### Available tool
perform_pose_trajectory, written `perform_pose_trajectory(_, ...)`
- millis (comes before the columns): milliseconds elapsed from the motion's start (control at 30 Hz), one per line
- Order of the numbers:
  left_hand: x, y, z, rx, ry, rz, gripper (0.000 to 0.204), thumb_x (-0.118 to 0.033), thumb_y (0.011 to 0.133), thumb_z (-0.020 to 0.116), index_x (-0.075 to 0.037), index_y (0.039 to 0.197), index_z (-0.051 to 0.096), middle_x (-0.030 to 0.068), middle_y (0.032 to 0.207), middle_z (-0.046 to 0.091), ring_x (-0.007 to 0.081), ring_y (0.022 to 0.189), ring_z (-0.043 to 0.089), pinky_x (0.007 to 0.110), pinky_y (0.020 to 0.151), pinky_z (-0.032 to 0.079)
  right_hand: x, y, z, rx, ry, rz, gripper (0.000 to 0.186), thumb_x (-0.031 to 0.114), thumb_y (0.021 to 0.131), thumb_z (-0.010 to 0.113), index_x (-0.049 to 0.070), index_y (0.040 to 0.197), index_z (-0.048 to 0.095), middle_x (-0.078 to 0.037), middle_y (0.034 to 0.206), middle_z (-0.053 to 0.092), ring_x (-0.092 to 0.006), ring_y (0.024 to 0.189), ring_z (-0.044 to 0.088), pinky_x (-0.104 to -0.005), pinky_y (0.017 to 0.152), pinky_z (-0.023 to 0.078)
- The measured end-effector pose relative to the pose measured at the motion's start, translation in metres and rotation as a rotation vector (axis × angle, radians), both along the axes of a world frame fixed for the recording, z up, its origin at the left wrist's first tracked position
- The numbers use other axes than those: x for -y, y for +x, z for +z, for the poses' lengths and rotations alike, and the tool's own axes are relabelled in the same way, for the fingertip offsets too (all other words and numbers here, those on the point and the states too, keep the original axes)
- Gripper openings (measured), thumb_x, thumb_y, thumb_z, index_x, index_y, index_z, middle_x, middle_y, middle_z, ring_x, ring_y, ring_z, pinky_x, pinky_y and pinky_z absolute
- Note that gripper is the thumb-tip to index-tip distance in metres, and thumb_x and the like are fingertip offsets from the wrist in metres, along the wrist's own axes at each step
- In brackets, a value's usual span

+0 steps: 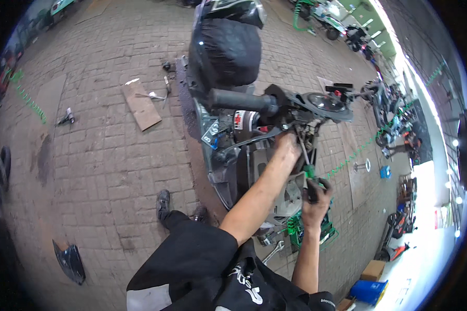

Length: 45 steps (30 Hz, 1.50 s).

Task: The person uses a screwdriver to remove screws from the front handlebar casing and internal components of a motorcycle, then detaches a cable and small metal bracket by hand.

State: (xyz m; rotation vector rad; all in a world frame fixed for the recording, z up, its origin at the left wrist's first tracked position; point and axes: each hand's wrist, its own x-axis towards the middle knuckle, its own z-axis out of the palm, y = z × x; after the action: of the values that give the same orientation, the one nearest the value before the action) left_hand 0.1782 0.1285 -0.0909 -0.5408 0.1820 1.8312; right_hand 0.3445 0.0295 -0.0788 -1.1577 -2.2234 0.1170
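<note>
A partly stripped scooter [228, 57] stands on the brick paving, its handlebar grip [236, 100] pointing left. My left hand [287, 147] reaches up under the handlebar and presses on the parts and cables there. My right hand [315, 199] is shut on a screwdriver with a green-and-black handle [310, 179]; its thin shaft [302, 153] runs up toward the handlebar assembly [316, 106] beside my left hand. The tip is hidden among the parts.
A flat board [141, 105] with small tools lies on the paving at the left. A black panel piece [70, 262] lies at the lower left. A wrench [273, 252] and green coiled hose [296, 228] sit below the scooter. A blue bin [368, 291] and other scooters [394, 114] stand at the right.
</note>
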Motion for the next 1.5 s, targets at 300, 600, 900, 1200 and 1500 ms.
perform_pose_trajectory(300,-0.021,0.0,-0.034,0.024,0.083,-0.074,0.019,-0.02,0.091,0.042,-0.008,0.089,0.056,0.005,0.073,0.06,0.0113,0.052,0.053,0.019,0.042,0.041,-0.001,0.008,-0.019,0.197,0.116,-0.023,0.046,-0.002,0.06,0.06,0.025,0.097,0.065,-0.013,0.112,0.044,-0.0342,0.102,0.041,-0.0435,0.089,0.035)
perform_pose_trajectory(600,0.044,0.029,-0.031,-0.264,-0.266,-0.141,0.026,-0.031,0.084,0.059,-0.007,0.092,0.055,0.0031,0.073,0.056,0.0127,0.058,0.048,0.026,0.049,0.042,0.03,0.045,-0.039,0.126,-0.058,-0.069,0.055,0.002,0.06,0.06,0.018,0.112,0.056,-0.017,0.108,0.046,-0.0372,0.099,0.047,-0.0424,0.083,0.042)
perform_pose_trajectory(900,0.153,-0.028,-0.317,-0.816,-0.813,-0.397,0.028,-0.026,0.084,0.06,0.001,0.092,0.063,0.0061,0.079,0.064,0.0132,0.063,0.058,0.028,0.055,0.046,0.175,0.108,-0.129,0.003,-0.525,-0.24,0.054,0.008,0.059,0.056,-0.003,0.111,0.049,-0.021,0.091,0.058,-0.0376,0.08,0.059,-0.041,0.074,0.047)
perform_pose_trajectory(1200,0.097,-0.043,-0.537,-1.852,-0.93,-1.042,0.036,-0.024,0.08,0.056,0.01,0.091,0.059,0.0195,0.094,0.062,0.033,0.086,0.061,0.038,0.076,0.047,0.27,0.1,-0.152,-0.393,-0.568,-0.523,0.05,0.037,0.083,0.055,0.0,0.112,0.038,-0.002,0.079,0.046,-0.0109,0.061,0.04,-0.0226,0.053,0.037)
perform_pose_trajectory(1500,0.221,-0.109,-0.448,-0.92,-0.761,-0.776,0.032,-0.029,0.083,0.057,-0.006,0.104,0.059,0.0028,0.097,0.061,0.0156,0.083,0.056,0.03,0.071,0.043,0.278,0.069,-0.15,-0.431,-0.454,-0.954,0.044,0.011,0.07,0.064,-0.004,0.109,0.051,-0.019,0.101,0.057,-0.032,0.092,0.056,-0.0393,0.081,0.044)
